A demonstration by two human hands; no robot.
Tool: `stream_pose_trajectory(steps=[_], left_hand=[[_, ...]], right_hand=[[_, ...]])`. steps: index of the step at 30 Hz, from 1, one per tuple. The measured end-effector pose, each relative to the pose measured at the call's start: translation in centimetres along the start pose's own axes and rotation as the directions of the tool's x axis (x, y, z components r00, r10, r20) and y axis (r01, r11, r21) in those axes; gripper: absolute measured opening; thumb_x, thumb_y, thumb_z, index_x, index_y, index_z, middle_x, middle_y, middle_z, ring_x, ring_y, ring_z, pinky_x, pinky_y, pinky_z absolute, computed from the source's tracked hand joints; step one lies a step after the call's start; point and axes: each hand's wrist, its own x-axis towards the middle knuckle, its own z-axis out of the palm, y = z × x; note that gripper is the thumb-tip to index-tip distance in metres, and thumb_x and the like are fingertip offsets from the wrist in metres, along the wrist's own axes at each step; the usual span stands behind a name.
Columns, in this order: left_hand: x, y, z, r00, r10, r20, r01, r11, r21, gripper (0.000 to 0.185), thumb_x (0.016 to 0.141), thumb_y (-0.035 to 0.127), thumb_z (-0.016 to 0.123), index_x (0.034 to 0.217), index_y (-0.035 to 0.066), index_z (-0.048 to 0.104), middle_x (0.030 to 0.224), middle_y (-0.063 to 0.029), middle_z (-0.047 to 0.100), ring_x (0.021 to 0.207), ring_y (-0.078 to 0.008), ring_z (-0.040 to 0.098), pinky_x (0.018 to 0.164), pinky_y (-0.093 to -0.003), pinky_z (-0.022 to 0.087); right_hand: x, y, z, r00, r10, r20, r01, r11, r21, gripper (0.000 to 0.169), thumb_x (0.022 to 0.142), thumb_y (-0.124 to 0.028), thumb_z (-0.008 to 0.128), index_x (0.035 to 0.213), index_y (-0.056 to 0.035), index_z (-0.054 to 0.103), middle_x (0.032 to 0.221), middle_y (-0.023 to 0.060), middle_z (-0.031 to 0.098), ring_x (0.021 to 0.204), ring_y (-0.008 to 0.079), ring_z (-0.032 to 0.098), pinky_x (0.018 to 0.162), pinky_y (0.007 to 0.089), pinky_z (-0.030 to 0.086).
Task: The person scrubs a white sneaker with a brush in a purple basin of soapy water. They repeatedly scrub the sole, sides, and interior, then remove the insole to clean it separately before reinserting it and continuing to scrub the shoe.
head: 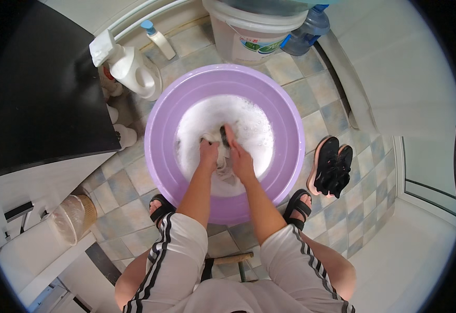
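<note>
A round purple plastic basin (pixel 224 72) stands on the floor between my feet, with white suds (pixel 200 113) covering the water inside. Near its middle, my left hand (pixel 209 153) grips a light-coloured wet item (pixel 224 166), perhaps a shoe or cloth; suds and my hands hide its exact shape. My right hand (pixel 242 161) is closed around a pink-backed brush (pixel 229 135) with dark bristles, which touches or lies right beside the item. Both forearms reach down over the basin's near rim.
Black shoes (pixel 331 166) stand right of the basin. A white jug (pixel 134 72), a pump bottle (pixel 160 41), a lidded bucket (pixel 251 39) and a blue water bottle (pixel 310 29) stand beyond it. A black-topped cabinet (pixel 40 90) and a lined wastebasket (pixel 75 215) are left; a small stool (pixel 234 258) is below me.
</note>
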Motion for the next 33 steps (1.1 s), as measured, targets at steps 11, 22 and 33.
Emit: stream_pose_trajectory(steps=[11, 22, 33], left_hand=[[-1.5, 4.4, 2.6, 0.886, 0.276, 0.371, -0.456, 0.659, 0.598, 0.027, 0.081, 0.007, 0.051, 0.104, -0.003, 0.058, 0.104, -0.0212, 0.062, 0.099, -0.0308, 0.06, 0.087, -0.0376, 0.045], [-3.9, 1.7, 0.6, 0.545, 0.274, 0.793, -0.802, -0.107, 0.588, 0.021, 0.078, 0.01, 0.059, 0.098, 0.005, 0.067, 0.098, -0.0132, 0.062, 0.094, -0.0284, 0.061, 0.084, -0.0399, 0.048], [-4.9, 1.0, 1.6, 0.994, -0.087, -0.061, 0.102, 0.943, 0.317, 0.03, 0.084, 0.011, 0.054, 0.112, -0.001, 0.056, 0.104, -0.0174, 0.058, 0.096, -0.0314, 0.058, 0.085, -0.0389, 0.046]], right_hand=[[-0.1, -3.1, -0.5, 0.968, -0.016, -0.252, 0.009, 1.0, -0.027, 0.038, 0.096, -0.026, 0.044, 0.128, -0.0077, 0.052, 0.105, 0.0262, 0.06, 0.098, 0.0423, 0.058, 0.084, 0.0429, 0.045], [1.4, 1.5, -2.3, 0.962, 0.178, -0.208, -0.181, 0.983, 0.006, 0.034, 0.092, -0.02, 0.05, 0.122, -0.0062, 0.058, 0.117, 0.019, 0.06, 0.109, 0.0335, 0.057, 0.091, 0.0372, 0.045], [0.2, -2.1, -1.8, 0.991, 0.126, 0.036, -0.112, 0.956, -0.271, 0.037, 0.093, -0.024, 0.047, 0.122, -0.0034, 0.057, 0.116, 0.0223, 0.059, 0.108, 0.0363, 0.056, 0.09, 0.0388, 0.045]])
